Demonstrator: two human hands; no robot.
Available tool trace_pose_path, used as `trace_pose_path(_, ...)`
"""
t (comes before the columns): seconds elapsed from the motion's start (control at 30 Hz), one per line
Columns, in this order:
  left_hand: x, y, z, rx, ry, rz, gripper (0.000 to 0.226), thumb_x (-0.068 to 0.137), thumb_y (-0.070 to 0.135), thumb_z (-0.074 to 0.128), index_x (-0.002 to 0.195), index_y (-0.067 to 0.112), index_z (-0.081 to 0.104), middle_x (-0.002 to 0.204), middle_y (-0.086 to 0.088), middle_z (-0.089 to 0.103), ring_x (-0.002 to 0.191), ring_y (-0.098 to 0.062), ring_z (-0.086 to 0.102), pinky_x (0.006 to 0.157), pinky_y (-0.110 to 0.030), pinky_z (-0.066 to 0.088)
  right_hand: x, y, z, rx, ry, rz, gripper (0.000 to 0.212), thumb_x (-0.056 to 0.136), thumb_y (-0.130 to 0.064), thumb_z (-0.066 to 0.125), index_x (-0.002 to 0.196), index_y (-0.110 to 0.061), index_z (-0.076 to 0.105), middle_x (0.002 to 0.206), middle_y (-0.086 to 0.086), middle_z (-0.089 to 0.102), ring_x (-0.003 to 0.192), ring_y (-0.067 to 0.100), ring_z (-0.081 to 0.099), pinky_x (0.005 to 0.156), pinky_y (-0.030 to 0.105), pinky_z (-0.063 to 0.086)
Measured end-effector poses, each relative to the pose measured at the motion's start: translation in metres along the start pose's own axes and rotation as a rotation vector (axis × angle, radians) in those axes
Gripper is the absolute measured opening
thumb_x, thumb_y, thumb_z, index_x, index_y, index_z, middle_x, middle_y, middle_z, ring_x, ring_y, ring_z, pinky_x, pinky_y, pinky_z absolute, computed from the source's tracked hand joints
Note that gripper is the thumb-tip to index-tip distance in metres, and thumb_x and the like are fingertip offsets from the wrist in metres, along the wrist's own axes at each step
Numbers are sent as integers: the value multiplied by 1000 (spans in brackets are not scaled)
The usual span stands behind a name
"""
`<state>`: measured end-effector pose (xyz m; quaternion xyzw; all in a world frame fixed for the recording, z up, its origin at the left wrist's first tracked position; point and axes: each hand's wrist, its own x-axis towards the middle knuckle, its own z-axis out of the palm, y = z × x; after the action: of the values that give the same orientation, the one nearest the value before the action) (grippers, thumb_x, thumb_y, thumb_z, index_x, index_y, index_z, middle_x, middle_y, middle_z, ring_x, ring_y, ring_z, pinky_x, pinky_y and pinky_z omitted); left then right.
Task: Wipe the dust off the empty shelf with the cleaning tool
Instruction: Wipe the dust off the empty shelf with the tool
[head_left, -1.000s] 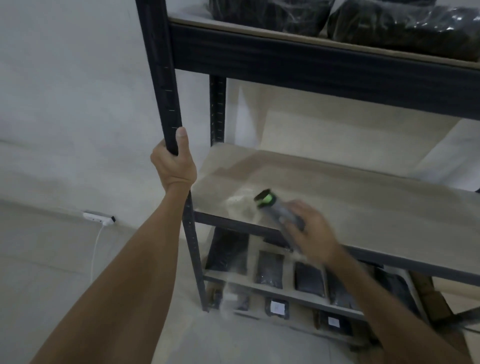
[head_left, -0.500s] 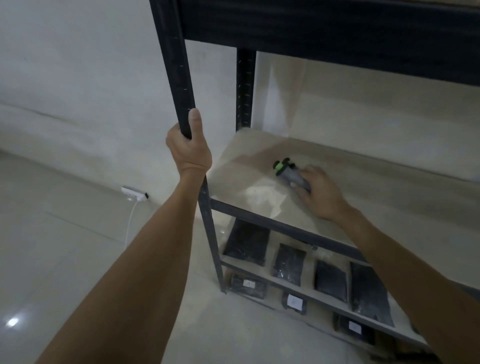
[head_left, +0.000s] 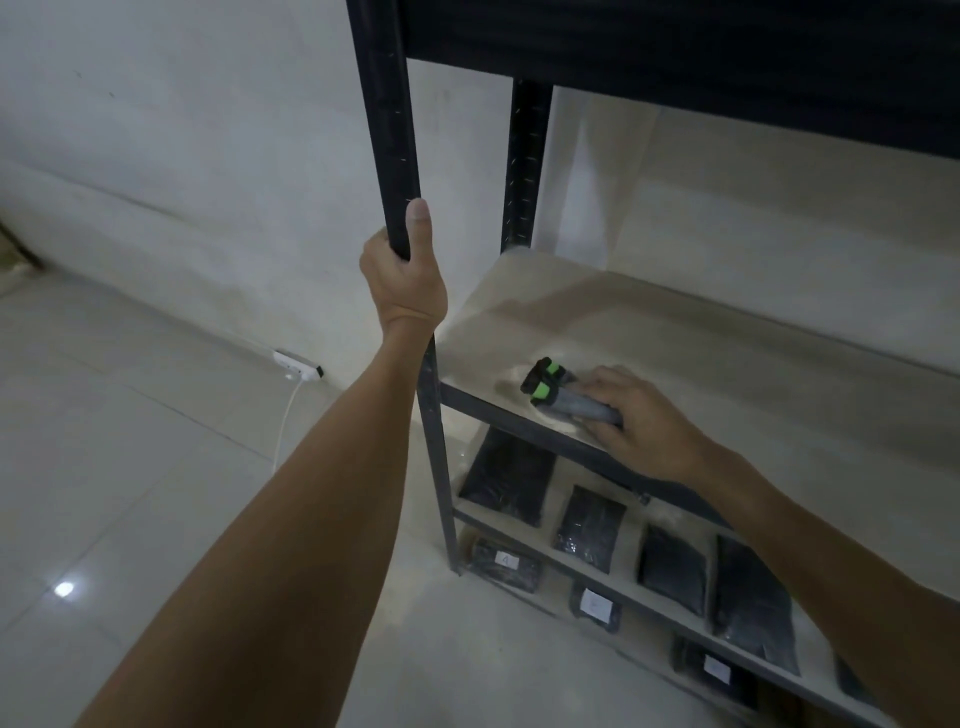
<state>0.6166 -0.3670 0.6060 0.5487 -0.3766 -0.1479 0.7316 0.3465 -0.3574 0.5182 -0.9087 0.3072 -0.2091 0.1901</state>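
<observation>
Pale wood board forms the shelf (head_left: 701, 353), bare apart from a light film of dust and the tool (head_left: 563, 395) lying near its front left corner. That tool has a grey handle and a head in black and bright green, pointing left toward the front post (head_left: 387, 130); its head sits on the board just behind the dark front rail (head_left: 524, 431). The right hand (head_left: 641, 421) grips the grey handle, fingers curled over it from above, the forearm reaching in from the lower right. A paler smear of dust shows on the board around the head.

The left hand (head_left: 405, 283) wraps the black front post above the shelf, thumb laid straight up along the metal and fingers closed behind it, arm stretched in from the lower left. A second black post (head_left: 524, 166) stands at the back left corner, and a dark beam (head_left: 675, 57) crosses overhead.

Below, two lower boards hold rows of black bags (head_left: 589, 522), some on the lowest tier with white labels. To the left, a white power strip (head_left: 296, 365) sits at the foot of the wall (head_left: 182, 156), its cable running down onto the pale floor (head_left: 130, 467).
</observation>
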Motion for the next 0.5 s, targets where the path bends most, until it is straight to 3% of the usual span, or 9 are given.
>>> trace_pose_path(0.17, 0, -1, 0, 1, -6, 11, 49, 80, 67, 41, 55, 25, 33, 47, 14, 30, 42, -5, 32, 48, -20, 27, -7, -22, -2, 167, -46, 1, 28, 96, -14, 59, 122, -13, 69, 103, -2, 65, 94, 15, 61, 78, 25, 47)
trace_pose_path(0.27, 1, -4, 0, 12, -5, 7, 50, 81, 67, 41, 56, 25, 32, 48, 13, 29, 44, -5, 29, 49, -24, 26, 0, -16, -18, 242, 4, 75, 13, 97, -17, 61, 101, -9, 72, 93, 10, 67, 84, 18, 66, 72, 35, 50)
trace_pose_path(0.37, 3, -7, 1, 4, 2, -7, 50, 80, 68, 42, 57, 24, 34, 50, 12, 31, 45, -5, 31, 50, -29, 29, 21, 23, -44, 47, 171, 235, 22, 99, -38, 54, 87, -24, 66, 81, 4, 66, 72, 19, 61, 62, 35, 47)
trace_pose_path(0.43, 4, -8, 1, 0, 2, -14, 53, 80, 69, 42, 57, 22, 35, 52, 8, 32, 47, -7, 31, 51, -29, 29, 28, 47, -48, -85, 169, 285, 27, 101, -36, 50, 74, -36, 50, 70, -11, 52, 61, 7, 49, 61, 29, 34)
trace_pose_path(0.5, 5, -9, 1, 4, 1, -5, 54, 81, 69, 42, 56, 22, 33, 53, 6, 31, 49, -12, 30, 52, -31, 27, 25, 57, -39, -117, 164, 291, 25, 103, -31, 49, 78, -31, 52, 74, -14, 47, 62, 7, 46, 66, 27, 33)
